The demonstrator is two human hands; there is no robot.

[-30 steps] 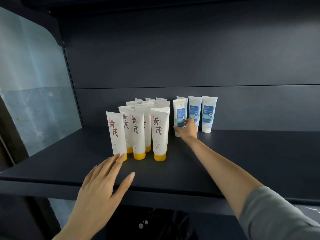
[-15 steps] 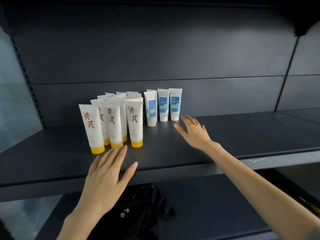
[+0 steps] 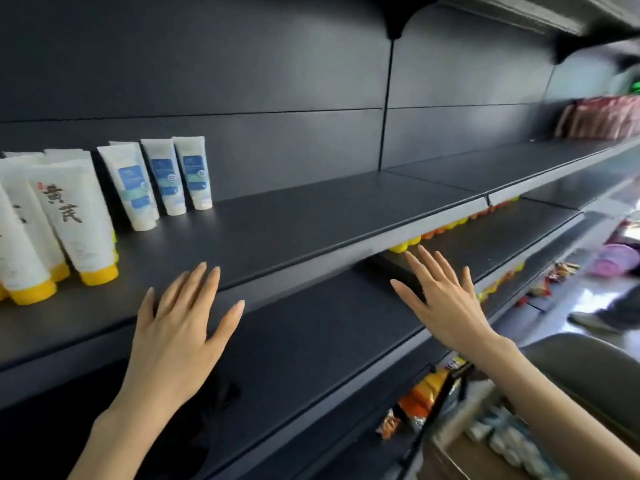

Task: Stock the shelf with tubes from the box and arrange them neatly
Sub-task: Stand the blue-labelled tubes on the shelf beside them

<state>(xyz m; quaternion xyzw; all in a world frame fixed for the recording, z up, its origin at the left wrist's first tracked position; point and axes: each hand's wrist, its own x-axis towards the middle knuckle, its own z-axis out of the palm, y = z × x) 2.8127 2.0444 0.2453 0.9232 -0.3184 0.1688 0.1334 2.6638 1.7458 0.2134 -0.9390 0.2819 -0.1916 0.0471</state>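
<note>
Turning toward the box (image 3: 450,462): more stock is wanted.
The blue-label tubes (image 3: 162,181) are left standing on the shelf (image 3: 311,220); the right hand (image 3: 446,303) has been withdrawn, and the left hand (image 3: 180,327) is likewise held spread and empty.

Bare forearms (image 3: 117,434), slender fingers (image 3: 207,282), long rounded nails (image 3: 215,270)

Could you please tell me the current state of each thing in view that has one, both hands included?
White plastic tubes with yellow caps: standing cap-down, clustered at the left.
White plastic tubes with blue labels: standing cap-down, in a row beside them.
Dark metal shelf: holds both tube groups.
Left hand: open, fingers spread, holding nothing.
Right hand: open, holding nothing.
Brown cardboard box: open, blurred, tubes inside.
</note>
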